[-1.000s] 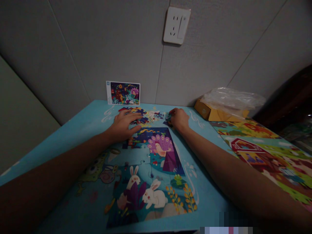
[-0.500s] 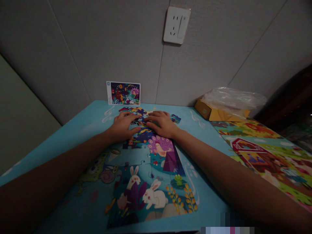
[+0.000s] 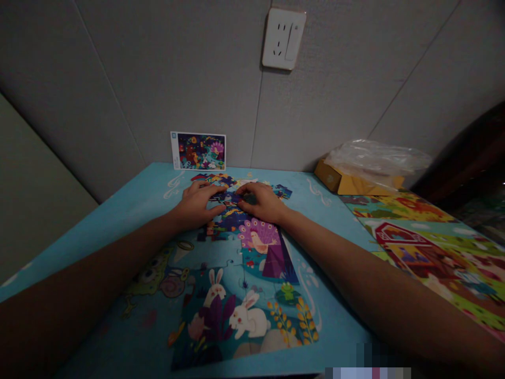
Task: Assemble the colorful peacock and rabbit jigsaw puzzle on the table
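A gray wall (image 3: pixel 197 79) rises behind a light-blue counter (image 3: pixel 126 210). The partly assembled puzzle (image 3: pixel 246 287) lies lower middle; at center, among loose pieces (image 3: pixel 284 192), the left hand (image 3: pixel 197 204) has its grip apart — the right hand (image 3: pixel 263 203) curls, whether clamped on a piece one cannot tell.

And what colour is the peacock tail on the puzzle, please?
The peacock tail is pinkish purple, clearest in the head view.

I seem to be in a home, judging by the cartoon-printed blue tabletop (image 3: pixel 126 197) before me, the animal jigsaw (image 3: pixel 252 319) on it and the wall socket (image 3: pixel 283 39) above.
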`<state>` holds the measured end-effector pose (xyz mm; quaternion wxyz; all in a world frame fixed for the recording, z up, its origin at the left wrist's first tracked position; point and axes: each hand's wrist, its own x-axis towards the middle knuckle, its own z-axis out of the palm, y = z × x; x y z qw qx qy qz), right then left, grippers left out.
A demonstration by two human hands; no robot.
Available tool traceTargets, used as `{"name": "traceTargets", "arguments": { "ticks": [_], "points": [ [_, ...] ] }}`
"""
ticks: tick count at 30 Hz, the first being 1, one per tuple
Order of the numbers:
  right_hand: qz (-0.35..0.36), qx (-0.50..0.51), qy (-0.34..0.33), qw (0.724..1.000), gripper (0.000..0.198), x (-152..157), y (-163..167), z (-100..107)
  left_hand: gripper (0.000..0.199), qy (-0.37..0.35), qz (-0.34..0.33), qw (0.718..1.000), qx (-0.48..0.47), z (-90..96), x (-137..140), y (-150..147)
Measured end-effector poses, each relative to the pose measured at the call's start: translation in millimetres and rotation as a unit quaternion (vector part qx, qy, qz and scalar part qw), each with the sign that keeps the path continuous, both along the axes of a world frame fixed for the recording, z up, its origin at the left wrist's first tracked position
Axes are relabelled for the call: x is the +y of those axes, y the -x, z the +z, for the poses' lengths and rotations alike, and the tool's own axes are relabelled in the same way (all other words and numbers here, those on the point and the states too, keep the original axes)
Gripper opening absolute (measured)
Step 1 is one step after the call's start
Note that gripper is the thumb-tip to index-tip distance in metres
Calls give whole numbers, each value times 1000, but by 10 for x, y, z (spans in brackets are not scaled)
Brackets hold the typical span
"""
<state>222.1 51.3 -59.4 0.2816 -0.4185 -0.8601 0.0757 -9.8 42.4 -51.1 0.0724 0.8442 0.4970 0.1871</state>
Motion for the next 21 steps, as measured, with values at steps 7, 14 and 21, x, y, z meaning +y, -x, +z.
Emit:
{"name": "traceTargets", "arguments": {
  "ticks": [7, 14, 21],
  "points": [
    [20, 29, -92, 995, 15, 24, -35, 39, 57, -7, 1, 1000, 3, 6, 2, -7],
    [40, 112, -184, 976, 18, -31, -25, 72, 56, -43, -55, 995, -75, 53, -48, -22],
    [82, 199, -144, 966, 18, -174, 52, 150, 35, -123, -196, 962, -147, 33, -10, 4]
  ]
}}
